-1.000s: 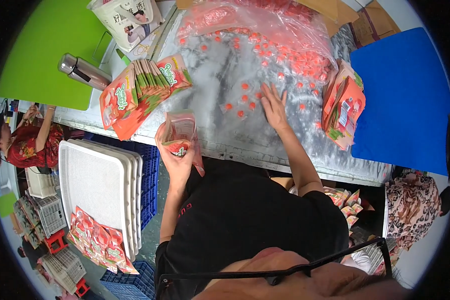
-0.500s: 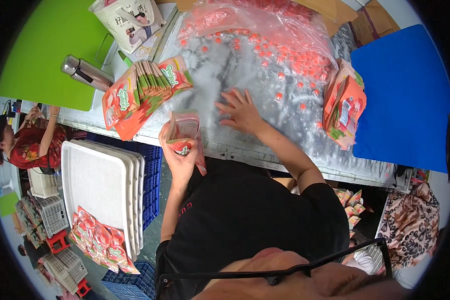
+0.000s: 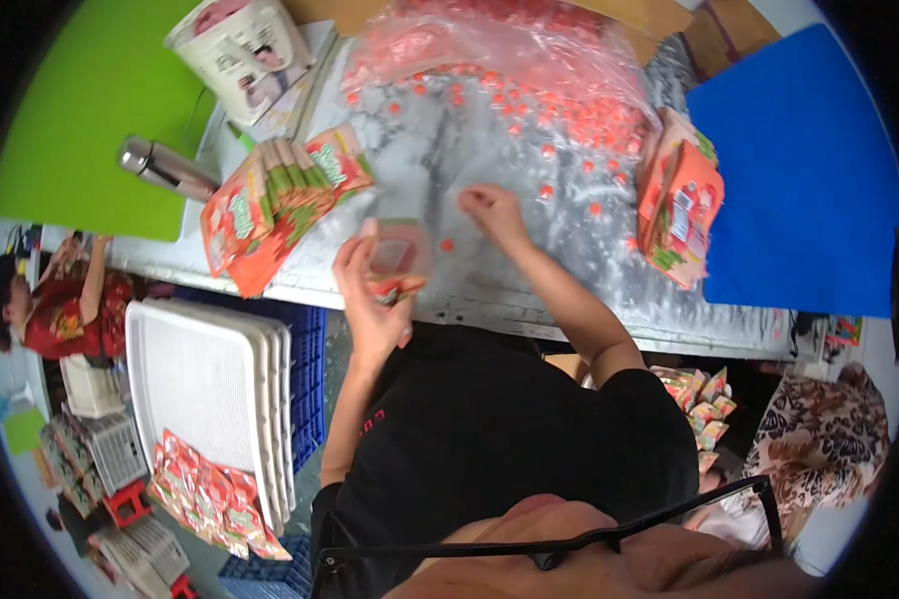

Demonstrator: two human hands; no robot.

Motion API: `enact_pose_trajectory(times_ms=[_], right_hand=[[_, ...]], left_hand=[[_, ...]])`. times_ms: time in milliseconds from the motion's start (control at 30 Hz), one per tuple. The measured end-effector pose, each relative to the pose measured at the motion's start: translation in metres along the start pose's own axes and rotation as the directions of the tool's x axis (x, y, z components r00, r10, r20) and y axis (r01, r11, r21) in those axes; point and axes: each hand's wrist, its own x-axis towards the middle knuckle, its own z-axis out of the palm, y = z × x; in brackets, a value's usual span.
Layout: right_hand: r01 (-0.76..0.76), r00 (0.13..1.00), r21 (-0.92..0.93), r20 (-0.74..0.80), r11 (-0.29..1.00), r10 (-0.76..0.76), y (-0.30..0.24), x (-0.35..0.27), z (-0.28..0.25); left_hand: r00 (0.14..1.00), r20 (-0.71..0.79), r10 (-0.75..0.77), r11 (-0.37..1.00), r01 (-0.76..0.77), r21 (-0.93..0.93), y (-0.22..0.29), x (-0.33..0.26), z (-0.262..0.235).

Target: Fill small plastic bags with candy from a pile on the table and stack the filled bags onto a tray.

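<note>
Pouch (image 3: pixel 402 250) stands with its mouth open just left of the frame's centre, gripped by the left hand (image 3: pixel 372 314), whose fingers and thumb close around its left and lower sides. Its long axis seems to run roughly up and down the frame, though the hand hides the base. The right hand (image 3: pixel 494 212) is apart, to the pouch's upper right, fingers curled inward; whether they enclose anything cannot be told. One red candy (image 3: pixel 447 245) shows between pouch and right hand. Room on the desk (image 3: pixel 415 150) lies above the pouch; the desk's near edge runs just below it. Stacked pouches (image 3: pixel 290 190) flank it at left, scattered candies (image 3: pixel 589 125) lie upper right.
</note>
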Motion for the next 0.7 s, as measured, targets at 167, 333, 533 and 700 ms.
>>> enact_pose_trajectory(times_ms=[167,333,533,700], right_hand=[[0.075,0.997,-0.037,-0.024,0.996,-0.076,-0.035,-0.006,0.003],[0.563,0.816,-0.397,0.404,0.725,-0.413,-0.003,-0.037,0.028],[0.615,0.788,-0.576,0.431,0.538,-0.440,0.010,-0.038,0.030],[-0.213,0.974,0.514,0.180,0.831,0.138,-0.069,-0.035,0.010]], left_hand=[[1.000,-0.015,-0.007,0.999,0.008,0.036,0.008,0.004,0.006],[0.996,-0.081,-0.026,1.000,0.026,-0.010,0.000,0.004,0.001],[0.998,-0.066,0.005,0.998,-0.001,0.055,0.006,0.005,-0.001],[1.000,-0.022,0.007,0.998,-0.006,0.066,-0.002,0.001,0.008]])
